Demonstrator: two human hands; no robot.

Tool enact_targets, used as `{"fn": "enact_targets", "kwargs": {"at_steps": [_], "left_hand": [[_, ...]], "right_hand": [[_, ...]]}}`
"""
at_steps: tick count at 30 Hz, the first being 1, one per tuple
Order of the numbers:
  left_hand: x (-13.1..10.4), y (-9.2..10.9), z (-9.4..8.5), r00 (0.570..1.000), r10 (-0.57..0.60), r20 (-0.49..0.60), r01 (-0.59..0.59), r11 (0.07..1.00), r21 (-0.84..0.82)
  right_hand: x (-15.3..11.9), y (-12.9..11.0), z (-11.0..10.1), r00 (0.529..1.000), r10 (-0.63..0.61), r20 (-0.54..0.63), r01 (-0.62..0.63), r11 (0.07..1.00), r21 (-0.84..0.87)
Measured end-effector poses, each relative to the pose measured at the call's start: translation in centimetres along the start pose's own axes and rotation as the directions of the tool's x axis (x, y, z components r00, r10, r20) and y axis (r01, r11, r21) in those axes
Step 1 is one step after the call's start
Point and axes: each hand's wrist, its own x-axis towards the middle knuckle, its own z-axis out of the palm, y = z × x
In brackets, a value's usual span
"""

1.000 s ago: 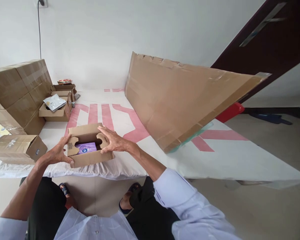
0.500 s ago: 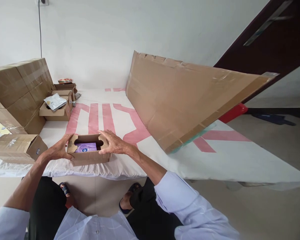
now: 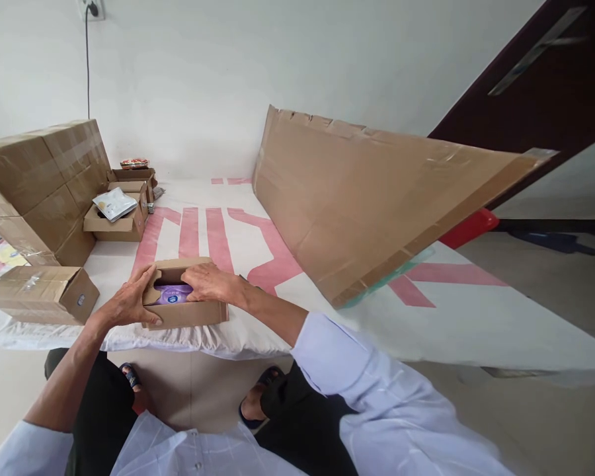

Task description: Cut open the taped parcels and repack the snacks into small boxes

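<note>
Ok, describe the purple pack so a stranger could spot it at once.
Find the white cloth, and at its near edge the open box, its left end held by the left hand. The pack lies inside, by the right hand. Its purple sets it apart from the brown box around it and the silver pouch behind.

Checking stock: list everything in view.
open box: one, brown, on cloth
pack: one seen, purple, inside it
closed box: one, brown, farther left
small boxes: about three, brown, rear left
pouch: at least one, silver, on small box
packet: at least one, red, rear left
cardboard panels: two, brown, either side
cloth: one, mostly white, underneath
unclear object: one, red, right
door: one, dark, right
cable: one, black, wall
right hand: one, inside open box
left hand: one, box's left end
</note>
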Motion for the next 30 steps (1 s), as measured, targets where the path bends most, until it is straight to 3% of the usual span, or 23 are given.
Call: {"fn": "enact_targets", "kwargs": {"at_steps": [4,10,17,21,24,30], "left_hand": [[-0.2,0.1,0.5,0.999,0.025,-0.043,-0.025,1.000,-0.004],[-1.1,0.8,1.0,0.995,-0.040,-0.088,0.035,0.997,-0.063],[-2.1,1.0,1.1,0.994,-0.027,-0.110,0.015,0.994,-0.108],[-2.1,1.1,1.0,0.994,-0.028,-0.102,0.014,0.991,-0.134],[-1.9,1.3,0.7,0.995,-0.041,-0.095,0.028,0.990,-0.142],[-0.5,2.1,-0.2,0.975,-0.116,-0.191,0.073,0.972,-0.221]], "right_hand": [[1.1,0.0,0.2,0.995,0.040,0.093,-0.035,0.997,-0.063],[1.0,0.4,0.5,0.994,0.007,0.106,-0.008,1.000,0.006],[0.0,-0.4,0.1,0.999,-0.009,0.030,0.005,0.991,0.133],[-0.9,0.2,-0.4,0.989,0.077,-0.127,-0.039,0.960,0.276],[-1.8,1.7,-0.5,0.958,0.141,-0.250,-0.011,0.888,0.459],[-3.6,4.3,-1.9,0.905,0.225,-0.360,0.154,0.617,0.772]]}}
